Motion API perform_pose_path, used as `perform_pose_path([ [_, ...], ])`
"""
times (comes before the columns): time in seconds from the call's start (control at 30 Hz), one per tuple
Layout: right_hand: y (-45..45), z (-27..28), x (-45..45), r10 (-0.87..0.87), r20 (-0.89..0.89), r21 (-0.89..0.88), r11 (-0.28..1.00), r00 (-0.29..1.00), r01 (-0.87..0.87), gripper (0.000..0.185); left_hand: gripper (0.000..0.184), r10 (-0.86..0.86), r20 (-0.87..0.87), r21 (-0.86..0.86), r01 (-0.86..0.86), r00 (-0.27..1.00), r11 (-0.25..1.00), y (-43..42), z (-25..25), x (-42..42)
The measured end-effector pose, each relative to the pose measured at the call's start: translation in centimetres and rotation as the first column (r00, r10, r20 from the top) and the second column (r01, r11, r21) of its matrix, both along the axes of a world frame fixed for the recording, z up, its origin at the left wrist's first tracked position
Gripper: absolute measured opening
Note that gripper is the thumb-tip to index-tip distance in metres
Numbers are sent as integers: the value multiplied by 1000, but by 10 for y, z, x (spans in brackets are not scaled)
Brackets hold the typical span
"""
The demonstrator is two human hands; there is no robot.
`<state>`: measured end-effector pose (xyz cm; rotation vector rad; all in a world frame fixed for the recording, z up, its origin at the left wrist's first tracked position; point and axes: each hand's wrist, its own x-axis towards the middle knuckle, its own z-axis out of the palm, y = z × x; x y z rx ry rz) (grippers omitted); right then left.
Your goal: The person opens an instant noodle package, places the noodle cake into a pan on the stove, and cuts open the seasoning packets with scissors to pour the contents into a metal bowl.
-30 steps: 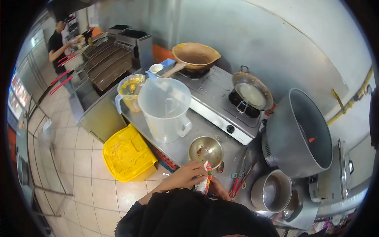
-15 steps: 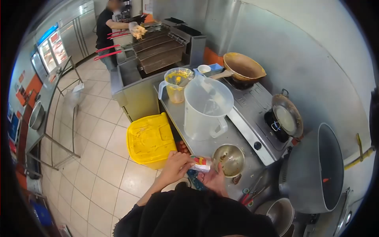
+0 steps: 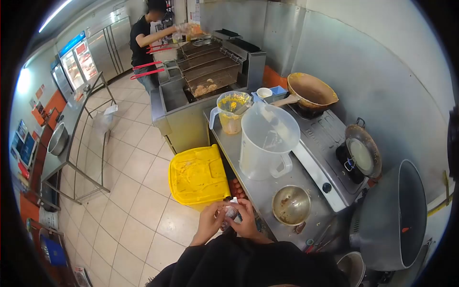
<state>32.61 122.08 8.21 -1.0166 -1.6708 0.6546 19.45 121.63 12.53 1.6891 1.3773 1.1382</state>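
In front of my body, above the floor beside the counter edge, both hands are closed around a small packet (image 3: 231,213). It looks whitish and crinkled, and my fingers cover much of it. My left hand (image 3: 210,222) pinches it from the left. From the right, my right hand (image 3: 245,221) grips it with bent fingers. A yellow lidded bin (image 3: 198,174) stands on the floor just beyond my hands. On the counter to the right are a steel bowl (image 3: 291,204) with brown residue and a large translucent jug (image 3: 260,153).
A smaller jug (image 3: 230,125) with yellow residue stands behind the large one. A gas stove (image 3: 318,143) holds a wok (image 3: 311,93) and a pan (image 3: 362,154). A large grey pot (image 3: 389,215) is at right. A co-worker (image 3: 146,43) stands by the fryers (image 3: 213,76).
My right hand has moved in beside my left, and the packet is turned and more covered. The co-worker's handful of food is gone from the hand; pale food now shows in the nearest fryer.
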Motion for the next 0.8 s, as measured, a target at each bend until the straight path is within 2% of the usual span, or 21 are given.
perform_pose_path([
  [0.03,0,-1,0,2,90,40,999,996,-6,47,13,11,-31,38,-10,999,999,-1,2,1],
  [0.07,0,-1,0,4,91,35,999,996,-7,47,14,22,-61,74,-17,998,997,-3,3,2],
  [0.13,1,6,0,-86,189,88,994,978,70,37,14,26,-20,37,-25,999,999,-1,-9,3],
  [0.2,1,6,-1,-94,133,102,992,987,80,36,14,29,18,1,-29,999,1000,0,-13,4],
  [0.27,3,1,0,-102,79,118,989,992,92,35,13,50,11,73,-51,999,996,3,-11,8],
  [0.33,10,-7,5,-3,77,89,996,997,-4,32,12,60,52,53,-63,997,997,7,-8,11],
  [0.37,9,-5,4,-7,81,88,996,997,0,32,11,74,93,35,-78,993,996,8,-7,12],
  [0.43,9,3,4,-30,44,-125,991,999,36,29,11,66,76,90,-73,995,993,13,-21,11],
  [0.47,9,2,4,-33,47,-123,992,998,39,29,10,63,52,147,-70,997,987,14,-23,11],
  [0.53,10,0,3,-99,119,-156,981,988,117,28,9,58,21,137,-60,998,989,14,-23,9],
  [0.67,11,3,2,-69,214,-72,994,974,86,27,8,88,-41,173,-79,995,982,15,-25,5],
  [0.7,12,2,0,-71,228,24,997,971,67,26,8,90,-41,180,-81,995,980,13,-29,4],
  [0.73,12,0,-2,-73,238,121,992,968,45,25,8,75,37,110,-78,997,991,12,-33,2],
  [0.8,12,-4,-7,-23,231,72,997,973,6,23,10,69,148,5,-70,987,998,10,-20,-2],
])
